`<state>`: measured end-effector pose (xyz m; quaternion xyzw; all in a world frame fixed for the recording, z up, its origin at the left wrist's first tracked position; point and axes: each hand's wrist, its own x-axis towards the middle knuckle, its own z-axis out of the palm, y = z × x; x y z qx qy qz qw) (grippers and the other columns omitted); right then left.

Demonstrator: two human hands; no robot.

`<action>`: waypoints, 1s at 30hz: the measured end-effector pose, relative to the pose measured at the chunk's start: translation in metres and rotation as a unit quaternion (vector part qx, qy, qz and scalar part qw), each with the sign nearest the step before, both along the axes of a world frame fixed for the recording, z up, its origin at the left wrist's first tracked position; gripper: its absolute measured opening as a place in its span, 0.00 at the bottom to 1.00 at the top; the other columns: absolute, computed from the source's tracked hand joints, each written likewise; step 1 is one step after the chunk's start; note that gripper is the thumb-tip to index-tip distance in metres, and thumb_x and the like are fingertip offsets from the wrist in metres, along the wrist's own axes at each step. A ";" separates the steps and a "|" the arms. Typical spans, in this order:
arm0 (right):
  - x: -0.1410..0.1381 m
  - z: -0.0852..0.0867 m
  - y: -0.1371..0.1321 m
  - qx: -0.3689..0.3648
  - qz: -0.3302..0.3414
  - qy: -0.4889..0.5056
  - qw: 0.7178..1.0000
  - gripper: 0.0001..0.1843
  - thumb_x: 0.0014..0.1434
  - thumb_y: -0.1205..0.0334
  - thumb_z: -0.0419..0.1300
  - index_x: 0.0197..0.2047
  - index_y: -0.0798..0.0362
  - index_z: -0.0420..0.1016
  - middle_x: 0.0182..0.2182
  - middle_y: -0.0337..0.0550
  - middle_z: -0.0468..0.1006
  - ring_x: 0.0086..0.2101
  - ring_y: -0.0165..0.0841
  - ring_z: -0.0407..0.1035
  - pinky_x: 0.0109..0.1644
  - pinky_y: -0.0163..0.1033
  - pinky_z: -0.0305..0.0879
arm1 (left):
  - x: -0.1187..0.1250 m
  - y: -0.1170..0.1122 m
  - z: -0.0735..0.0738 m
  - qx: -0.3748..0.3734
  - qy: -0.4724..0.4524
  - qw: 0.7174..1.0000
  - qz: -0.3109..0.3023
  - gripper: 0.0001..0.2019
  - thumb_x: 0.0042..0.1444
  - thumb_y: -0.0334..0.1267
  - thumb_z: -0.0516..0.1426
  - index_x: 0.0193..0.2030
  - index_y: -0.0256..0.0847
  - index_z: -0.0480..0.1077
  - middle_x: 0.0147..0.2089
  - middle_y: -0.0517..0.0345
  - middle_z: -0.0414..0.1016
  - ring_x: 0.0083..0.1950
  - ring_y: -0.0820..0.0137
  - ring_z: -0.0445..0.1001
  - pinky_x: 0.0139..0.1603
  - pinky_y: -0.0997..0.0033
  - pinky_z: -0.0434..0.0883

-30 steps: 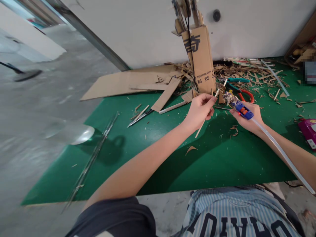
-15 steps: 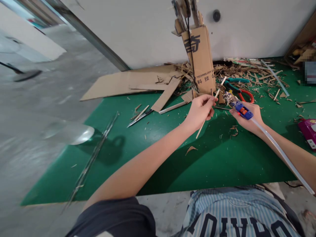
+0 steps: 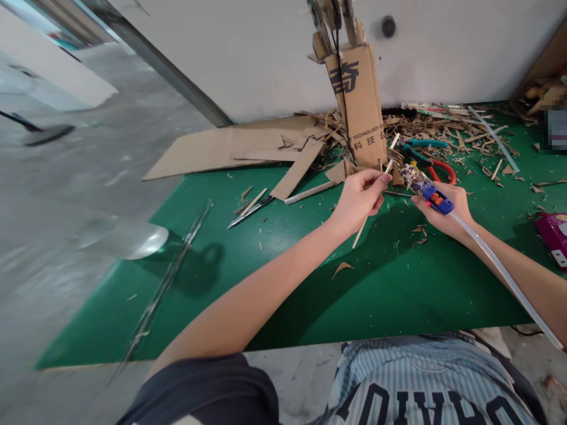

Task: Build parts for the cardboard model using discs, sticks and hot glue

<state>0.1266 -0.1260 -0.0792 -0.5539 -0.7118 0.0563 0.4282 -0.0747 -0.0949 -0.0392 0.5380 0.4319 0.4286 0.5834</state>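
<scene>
My left hand pinches a thin pale stick that slants up toward the foot of a tall cardboard box structure. My right hand is closed round a blue and orange glue gun with a long clear glue stick trailing back over my forearm. The gun's crusted nozzle points at the upper end of the pale stick. Both hands hover over a green mat.
Flat cardboard sheets and strips lie at the back left. Cardboard scraps and pliers with red and teal handles sit behind my hands. A blade lies left of centre, a pink device at the right edge.
The pale stick's upper end has shifted slightly left and up toward the box. Both hands stay almost where they were.
</scene>
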 end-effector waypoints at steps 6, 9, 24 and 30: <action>0.000 -0.002 0.001 0.001 -0.008 0.001 1.000 0.24 0.58 0.41 0.59 0.23 0.48 0.58 0.19 0.37 0.65 0.21 0.29 0.59 0.28 0.39 0.56 | -0.001 0.003 -0.002 0.016 0.016 1.000 0.002 0.11 0.68 0.33 0.55 0.32 0.38 0.72 0.28 0.62 0.63 0.19 0.84 0.58 0.17 0.77 0.48; 0.000 -0.002 0.001 0.000 -0.007 0.001 1.000 0.23 0.58 0.42 0.59 0.23 0.48 0.58 0.19 0.38 0.65 0.21 0.30 0.60 0.29 0.39 0.56 | -0.001 0.003 -0.001 0.023 0.027 0.999 0.006 0.13 0.69 0.34 0.54 0.32 0.38 0.71 0.31 0.60 0.66 0.19 0.85 0.58 0.17 0.77 0.49; 0.001 -0.005 0.001 0.002 -0.011 -0.001 1.000 0.23 0.58 0.43 0.60 0.23 0.48 0.59 0.19 0.37 0.65 0.21 0.29 0.60 0.29 0.39 0.57 | 0.000 0.002 0.000 0.022 0.011 1.000 0.009 0.10 0.69 0.32 0.54 0.33 0.39 0.67 0.31 0.63 0.67 0.18 0.85 0.58 0.16 0.76 0.50; 0.000 -0.001 0.000 0.003 -0.007 -0.002 1.000 0.25 0.59 0.41 0.59 0.22 0.48 0.57 0.19 0.37 0.64 0.21 0.29 0.59 0.28 0.39 0.56 | 0.000 0.002 0.000 0.021 0.006 1.000 0.011 0.08 0.69 0.32 0.53 0.37 0.39 0.67 0.29 0.65 0.67 0.17 0.84 0.58 0.15 0.78 0.50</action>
